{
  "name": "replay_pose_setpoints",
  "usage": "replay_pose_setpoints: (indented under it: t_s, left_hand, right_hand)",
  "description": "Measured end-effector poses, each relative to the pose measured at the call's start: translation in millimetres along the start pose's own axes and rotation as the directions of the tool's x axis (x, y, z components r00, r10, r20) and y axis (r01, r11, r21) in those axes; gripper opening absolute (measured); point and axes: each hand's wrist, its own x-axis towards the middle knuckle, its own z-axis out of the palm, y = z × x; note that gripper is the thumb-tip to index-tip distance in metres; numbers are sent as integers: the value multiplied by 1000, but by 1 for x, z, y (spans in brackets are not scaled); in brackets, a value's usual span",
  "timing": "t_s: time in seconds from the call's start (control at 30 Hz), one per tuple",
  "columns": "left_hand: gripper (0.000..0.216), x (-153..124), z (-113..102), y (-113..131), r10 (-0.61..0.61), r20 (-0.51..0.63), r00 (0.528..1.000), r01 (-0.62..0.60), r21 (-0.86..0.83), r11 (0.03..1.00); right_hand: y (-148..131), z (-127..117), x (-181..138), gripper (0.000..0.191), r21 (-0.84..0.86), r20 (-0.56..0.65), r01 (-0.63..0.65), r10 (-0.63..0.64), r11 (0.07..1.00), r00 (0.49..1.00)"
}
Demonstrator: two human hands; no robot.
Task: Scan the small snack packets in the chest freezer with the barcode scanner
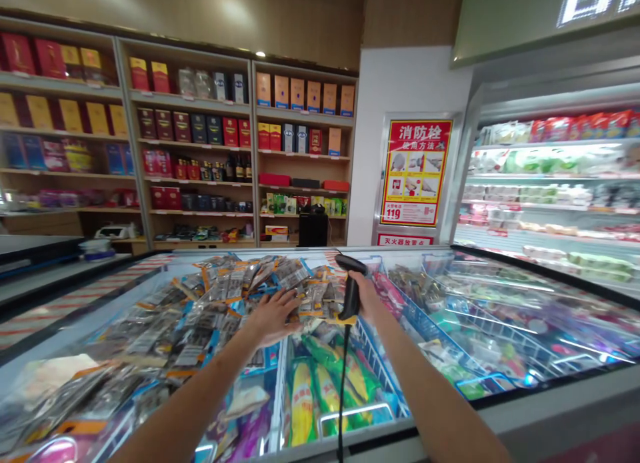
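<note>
My right hand (369, 297) is wrapped round the grip of a black barcode scanner (350, 283), its head pointing left over a chest freezer (525, 409) and its cable hanging down toward me. My left hand (274, 314) lies with fingers spread on a pile of clear orange-and-blue food packets (235, 289) heaped in the freezer. Below the hands, packs of yellow corn cobs (305, 403) lie in a white wire basket.
Blue wire baskets (425, 323) of frozen goods fill the freezer's right half under sliding glass. Wooden shelves (195, 156) of boxed bottles line the back wall. A red fire-hydrant poster (415, 173) hangs ahead; an open chiller cabinet (555, 189) stands at right.
</note>
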Motion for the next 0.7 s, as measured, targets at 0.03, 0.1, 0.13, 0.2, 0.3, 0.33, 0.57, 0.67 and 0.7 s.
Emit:
replay_pose_setpoints:
  t_s: [0.03,0.1,0.13,0.2,0.3,0.33,0.57,0.67,0.7]
  left_hand:
    - [45,2,-3,5,-32,-35,999,31,-21,999]
    - [37,8,-7,21,-115,-125,985,105,-86,991]
    - [35,12,-7,32,-153,-162,975,133,-128,983]
    - [32,21,-3,55,-146,-198,969,108,-191,976]
    - [30,30,9,83,-52,-198,979,21,-153,988]
    - [29,32,14,88,-32,-194,980,8,-122,993]
    - [29,31,8,74,-183,-199,963,145,-190,971]
    - [39,27,-2,68,-294,-214,932,242,-239,940]
    - [36,25,-2,68,-276,-208,939,222,-246,943]
  right_hand:
    - [-10,-14,-4,26,88,41,-121,118,989,992]
    - [-25,-43,-14,23,225,60,-238,230,945,971]
    - [-31,-55,-19,22,274,72,-256,246,927,967]
    - [-36,-74,-30,20,328,81,-261,248,908,965]
    - [-35,-81,-42,19,335,100,-290,273,896,957]
    - [-34,-79,-45,19,324,110,-310,290,894,951]
    - [-28,-58,-52,22,243,201,-384,341,891,918]
    - [-24,-54,-52,24,275,218,-379,327,883,920]
    - [-24,-53,-51,24,285,213,-377,325,882,921]
